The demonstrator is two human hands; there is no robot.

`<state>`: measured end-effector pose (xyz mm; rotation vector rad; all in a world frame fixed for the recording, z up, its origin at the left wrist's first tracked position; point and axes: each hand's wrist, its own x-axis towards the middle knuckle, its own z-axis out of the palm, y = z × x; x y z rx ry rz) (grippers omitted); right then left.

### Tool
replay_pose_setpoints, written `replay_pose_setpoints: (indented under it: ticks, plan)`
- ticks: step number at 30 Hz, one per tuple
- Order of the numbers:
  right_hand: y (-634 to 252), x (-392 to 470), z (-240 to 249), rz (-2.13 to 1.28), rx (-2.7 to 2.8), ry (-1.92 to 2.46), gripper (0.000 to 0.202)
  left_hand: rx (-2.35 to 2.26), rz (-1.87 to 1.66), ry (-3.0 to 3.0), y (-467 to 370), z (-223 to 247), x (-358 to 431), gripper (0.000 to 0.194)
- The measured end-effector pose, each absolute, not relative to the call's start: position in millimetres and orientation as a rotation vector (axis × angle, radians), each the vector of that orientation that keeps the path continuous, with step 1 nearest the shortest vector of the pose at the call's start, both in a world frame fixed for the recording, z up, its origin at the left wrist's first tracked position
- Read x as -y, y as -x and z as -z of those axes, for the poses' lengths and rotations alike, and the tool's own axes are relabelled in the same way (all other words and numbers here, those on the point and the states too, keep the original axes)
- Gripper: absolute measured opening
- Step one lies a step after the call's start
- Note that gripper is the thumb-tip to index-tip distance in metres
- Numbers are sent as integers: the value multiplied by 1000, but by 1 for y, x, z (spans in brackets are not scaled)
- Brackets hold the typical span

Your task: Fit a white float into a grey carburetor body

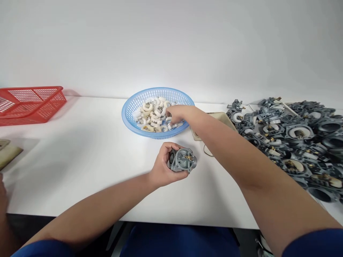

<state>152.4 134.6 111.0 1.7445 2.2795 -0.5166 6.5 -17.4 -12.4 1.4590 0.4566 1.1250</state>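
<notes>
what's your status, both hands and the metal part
Left hand gripping grey metal part. Right hand in blue basket, among white pieces; its grip unclear. Nothing visibly blocking either hand.

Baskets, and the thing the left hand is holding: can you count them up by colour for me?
Red basket: 1
Blue basket, with the right hand in it: 1
Grey metal part, in the left hand: 1
Total: 3
</notes>
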Motion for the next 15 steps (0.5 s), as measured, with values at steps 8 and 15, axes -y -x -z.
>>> replay_pose_setpoints:
  ticks: [8,15]
  plan:
    - [-159,-140,-101,650,-2606,-1755,36,-484,-1114,-1465,-5,11,16,70]
    - [-190,-72,-119,863,-3053,-1940,35,-513,-1153,-1451,-6,11,14,72]
